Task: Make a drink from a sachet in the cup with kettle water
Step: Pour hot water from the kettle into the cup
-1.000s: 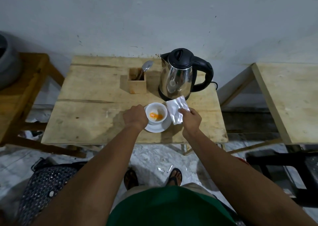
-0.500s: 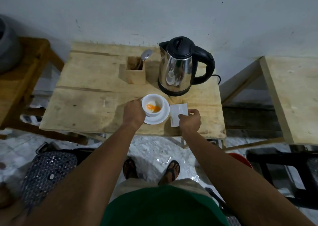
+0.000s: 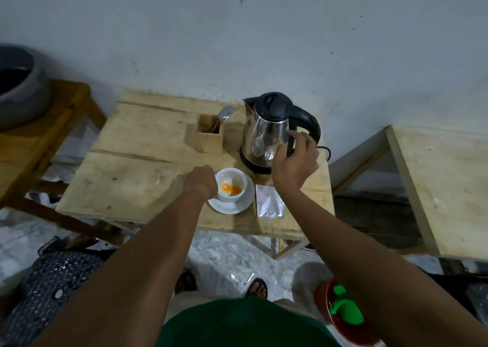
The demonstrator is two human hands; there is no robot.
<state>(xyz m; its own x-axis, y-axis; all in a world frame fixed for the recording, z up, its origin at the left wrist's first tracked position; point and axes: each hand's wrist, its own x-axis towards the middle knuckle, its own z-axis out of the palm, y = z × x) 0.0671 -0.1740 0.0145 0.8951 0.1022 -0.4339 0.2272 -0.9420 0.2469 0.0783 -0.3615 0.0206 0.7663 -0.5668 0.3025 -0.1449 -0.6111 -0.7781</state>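
A person's right hand (image 3: 295, 162), fingers spread and not yet closed, reaches for the handle of a steel kettle (image 3: 266, 130) while the left hand (image 3: 202, 181) grips the white cup (image 3: 232, 184) holding orange powder on its saucer (image 3: 247, 201). The emptied sachet (image 3: 269, 201) lies just beside. A full wrap on the handle and a slow pour should avoid splashing.

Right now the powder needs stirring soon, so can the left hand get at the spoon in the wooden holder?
Probably yes: the left hand is on the cup, and bare table lies between it and the spoon, whose bowl sticks out of the holder.
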